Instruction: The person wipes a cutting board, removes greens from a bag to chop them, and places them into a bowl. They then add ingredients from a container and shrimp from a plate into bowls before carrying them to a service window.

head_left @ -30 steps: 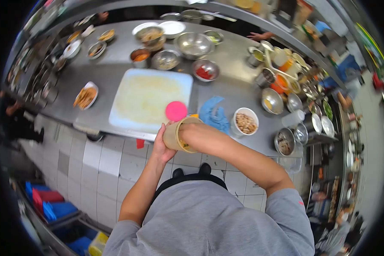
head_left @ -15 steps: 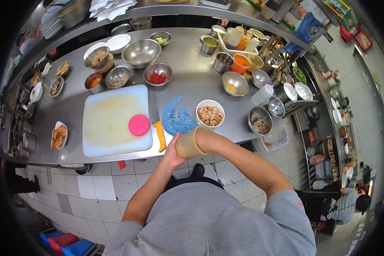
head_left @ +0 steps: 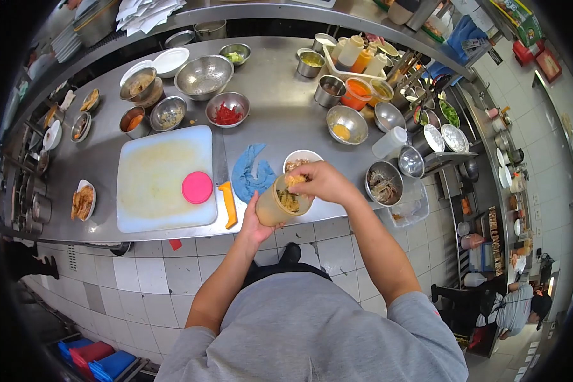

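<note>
over the tub (head_left: 281,205), right hand (head_left: 321,181) seemingly pinches food.

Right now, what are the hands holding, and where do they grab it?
The left hand grips a tan plastic tub by its side and base. The right hand pinches some food at the tub's mouth.

A lid (head_left: 197,187) lies on the cutting board (head_left: 159,178), a knife (head_left: 227,202) just right of it, then a cloth (head_left: 248,175), with bowls (head_left: 204,76) behind.

Bare steel counter (head_left: 280,121) mid-table; bowls (head_left: 205,76) crowd far edge, cloth (head_left: 248,178) near.
</note>
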A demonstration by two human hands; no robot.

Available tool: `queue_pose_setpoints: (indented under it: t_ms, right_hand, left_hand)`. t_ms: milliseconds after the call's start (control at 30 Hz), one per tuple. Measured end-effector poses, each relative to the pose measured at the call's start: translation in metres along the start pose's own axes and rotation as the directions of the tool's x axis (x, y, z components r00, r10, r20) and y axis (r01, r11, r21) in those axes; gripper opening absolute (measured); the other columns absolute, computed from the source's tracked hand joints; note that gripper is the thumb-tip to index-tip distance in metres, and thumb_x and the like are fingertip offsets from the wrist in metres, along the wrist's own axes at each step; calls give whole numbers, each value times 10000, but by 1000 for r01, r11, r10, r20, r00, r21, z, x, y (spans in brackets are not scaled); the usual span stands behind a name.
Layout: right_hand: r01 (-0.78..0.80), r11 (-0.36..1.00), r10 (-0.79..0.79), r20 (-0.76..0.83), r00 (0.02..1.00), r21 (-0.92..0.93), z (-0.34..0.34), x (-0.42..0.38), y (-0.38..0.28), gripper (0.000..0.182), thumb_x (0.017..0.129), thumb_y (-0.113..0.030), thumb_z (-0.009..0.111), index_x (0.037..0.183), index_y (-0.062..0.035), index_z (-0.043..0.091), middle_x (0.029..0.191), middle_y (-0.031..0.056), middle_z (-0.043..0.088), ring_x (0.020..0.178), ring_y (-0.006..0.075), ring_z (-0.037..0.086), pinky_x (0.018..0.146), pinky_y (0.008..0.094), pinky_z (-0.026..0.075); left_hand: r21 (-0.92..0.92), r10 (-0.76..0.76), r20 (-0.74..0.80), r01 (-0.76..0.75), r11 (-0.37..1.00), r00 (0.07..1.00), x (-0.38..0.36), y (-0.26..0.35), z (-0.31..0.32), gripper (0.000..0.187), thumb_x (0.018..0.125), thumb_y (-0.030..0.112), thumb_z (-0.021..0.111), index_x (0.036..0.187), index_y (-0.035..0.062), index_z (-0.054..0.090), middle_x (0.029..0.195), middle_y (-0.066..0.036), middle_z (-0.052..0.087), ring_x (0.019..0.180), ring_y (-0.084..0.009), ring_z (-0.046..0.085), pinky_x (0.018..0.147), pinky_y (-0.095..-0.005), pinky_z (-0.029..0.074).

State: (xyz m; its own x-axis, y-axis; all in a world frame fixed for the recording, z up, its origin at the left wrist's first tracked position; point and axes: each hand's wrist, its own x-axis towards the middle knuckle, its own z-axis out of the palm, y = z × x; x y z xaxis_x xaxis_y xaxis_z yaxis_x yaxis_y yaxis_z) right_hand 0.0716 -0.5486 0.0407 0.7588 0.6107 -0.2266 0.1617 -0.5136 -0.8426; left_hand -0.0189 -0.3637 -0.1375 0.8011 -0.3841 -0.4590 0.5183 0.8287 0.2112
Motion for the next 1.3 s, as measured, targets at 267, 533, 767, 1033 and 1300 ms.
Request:
queue_pose_setpoints:
  t_ms: [267,533,767,1033,1300]
  right_hand:
    - [-177,983,183,-144,973,55,-46,13,42,298,796,-121,766,1053,13,696,805,99,690,557,116,618,518,272,523]
    - [-118,822,52,-133,990,-557,-2,61,110,370,770,-16,589,1123,-74,682,1090,199,677,1039,364,637,900,423,504]
    - [-243,835,131,-252,959,-494,-29,65,111,371,772,16,568,1103,-96,693,1057,201,685,994,367,650,871,427,513]
    - [-89,904,57,-90,994,-417,-31,55,107,326,731,-16,648,1054,-52,673,939,149,698,863,287,672,781,376,531]
    - [-310,947,314,33,949,-88,-33,61,101,410,752,-49,695,1157,-63,633,880,108,685,773,204,663,702,353,544]
  left_hand:
    - [-17,20,-94,-22,1000,995,-26,-2,3,625,948,653,396,1359,198,516,1359,-88,549,1208,-290,529,907,-500,447]
    - [-9,32,-158,-34,999,987,-49,-8,-10,636,955,651,376,1374,192,507,1386,-93,532,1253,-294,503,992,-533,393]
    - [0,55,-133,-55,998,990,-57,-9,-12,665,943,675,374,1394,198,482,1404,-84,515,1269,-294,489,999,-546,379]
    - [-9,17,-101,-18,1000,995,-56,-12,-21,668,941,686,361,1405,218,468,1419,-79,499,1278,-291,479,988,-535,383]
    - [16,16,-92,-15,1000,996,-49,-12,-15,664,946,675,359,1411,212,462,1426,-81,491,1295,-298,466,1009,-542,370]
